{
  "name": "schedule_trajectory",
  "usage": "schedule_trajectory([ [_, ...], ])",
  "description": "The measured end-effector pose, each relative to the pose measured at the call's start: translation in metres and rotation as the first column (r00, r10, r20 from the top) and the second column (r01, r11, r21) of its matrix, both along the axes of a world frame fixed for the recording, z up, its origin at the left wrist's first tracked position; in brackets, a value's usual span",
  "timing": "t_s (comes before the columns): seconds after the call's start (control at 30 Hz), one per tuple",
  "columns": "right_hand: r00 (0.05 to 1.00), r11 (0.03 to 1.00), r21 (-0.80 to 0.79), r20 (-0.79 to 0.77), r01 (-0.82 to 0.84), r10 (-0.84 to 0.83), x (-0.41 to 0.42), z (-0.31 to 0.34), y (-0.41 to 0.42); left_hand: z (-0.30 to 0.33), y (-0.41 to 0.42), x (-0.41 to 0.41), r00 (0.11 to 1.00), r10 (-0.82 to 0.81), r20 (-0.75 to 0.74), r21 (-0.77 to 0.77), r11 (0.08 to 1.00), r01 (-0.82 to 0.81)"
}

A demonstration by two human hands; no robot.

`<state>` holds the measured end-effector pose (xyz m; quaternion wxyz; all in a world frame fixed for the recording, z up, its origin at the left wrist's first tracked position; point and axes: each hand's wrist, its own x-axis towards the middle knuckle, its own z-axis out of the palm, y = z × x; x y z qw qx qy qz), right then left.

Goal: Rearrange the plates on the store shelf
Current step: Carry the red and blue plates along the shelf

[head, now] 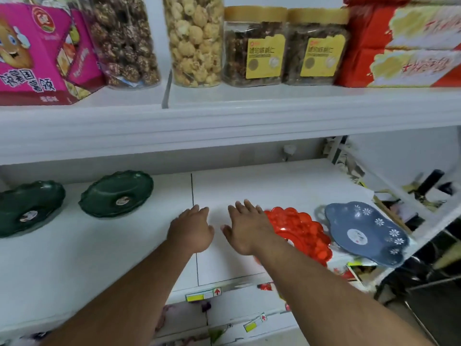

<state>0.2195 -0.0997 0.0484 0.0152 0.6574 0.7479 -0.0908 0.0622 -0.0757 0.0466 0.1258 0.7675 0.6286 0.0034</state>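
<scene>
On the white middle shelf point(112, 245) lie two dark green scalloped plates, one at the far left point(27, 208) and one beside it point(117, 193). A red scalloped plate point(301, 231) lies right of centre, with a blue flowered plate point(366, 233) at the right end. My left hand point(190, 229) hovers palm down over the bare middle of the shelf, fingers apart, holding nothing. My right hand point(248, 227) is beside it, fingers spread, its outer edge over the red plate's left rim; I cannot tell whether it touches.
The shelf above point(224, 116) carries a pink box point(37, 53), clear snack jars point(194, 41) and red packages point(404, 43). Price labels point(203, 294) run along the shelf's front edge. Lower shelves and dark clutter show at the right.
</scene>
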Motion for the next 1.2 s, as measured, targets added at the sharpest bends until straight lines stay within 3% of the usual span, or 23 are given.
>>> schedule_trajectory([
  [0.17, 0.995, 0.995, -0.016, 0.034, 0.094, -0.093, 0.038, -0.001, -0.031, -0.007, -0.014, 0.035, 0.995, -0.073, 0.065, -0.025, 0.997, 0.075],
  [0.5, 0.976, 0.976, 0.016, -0.022, 0.215, -0.215, 0.134, 0.003, -0.072, -0.013, -0.038, 0.130, 0.988, -0.144, 0.060, 0.000, 0.990, 0.144],
  [0.83, 0.984, 0.985, -0.022, -0.047, 0.171, -0.172, 0.280, -0.017, -0.116, -0.025, -0.091, 0.237, 0.999, -0.014, 0.038, -0.001, 1.000, 0.014],
  [1.2, 0.969, 0.979, -0.033, -0.139, 0.200, -0.202, 0.356, -0.038, -0.136, -0.039, -0.130, 0.270, 0.989, 0.136, 0.057, -0.022, 0.991, -0.135],
])
